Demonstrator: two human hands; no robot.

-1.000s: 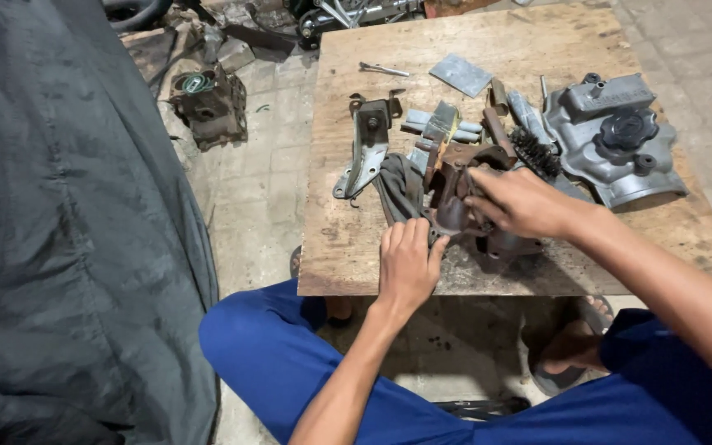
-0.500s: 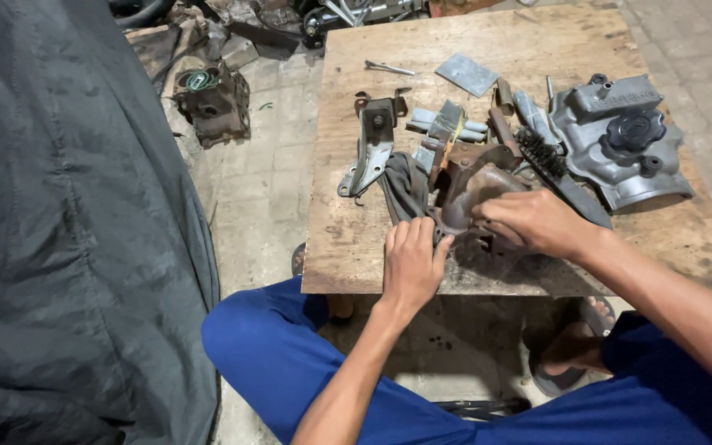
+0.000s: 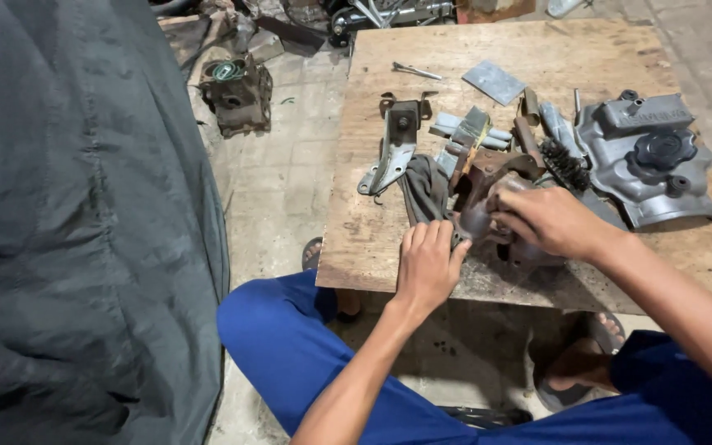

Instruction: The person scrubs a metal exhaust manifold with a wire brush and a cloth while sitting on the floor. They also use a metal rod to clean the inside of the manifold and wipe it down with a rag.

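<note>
A rusty brown metal housing (image 3: 488, 173) rests near the front of a low wooden board (image 3: 372, 239). My left hand (image 3: 427, 265) presses on its near left side, fingers curled against a dark grey rag (image 3: 426, 188) beside it. My right hand (image 3: 547, 221) covers the right part of the housing, fingers closed on a small grey round piece (image 3: 475, 219). What lies under my right palm is hidden.
On the board lie a grey metal bracket (image 3: 395, 152), a flat grey plate (image 3: 494, 81), a thin rod (image 3: 415, 71), a black wire brush (image 3: 566, 165) and a grey engine cover (image 3: 648, 152). A rusty block (image 3: 236, 92) sits on the floor. A dark cloth (image 3: 76, 222) fills the left.
My right hand has slid down and toward me over the housing. My left hand stays at its near side. The camera has shifted slightly.
</note>
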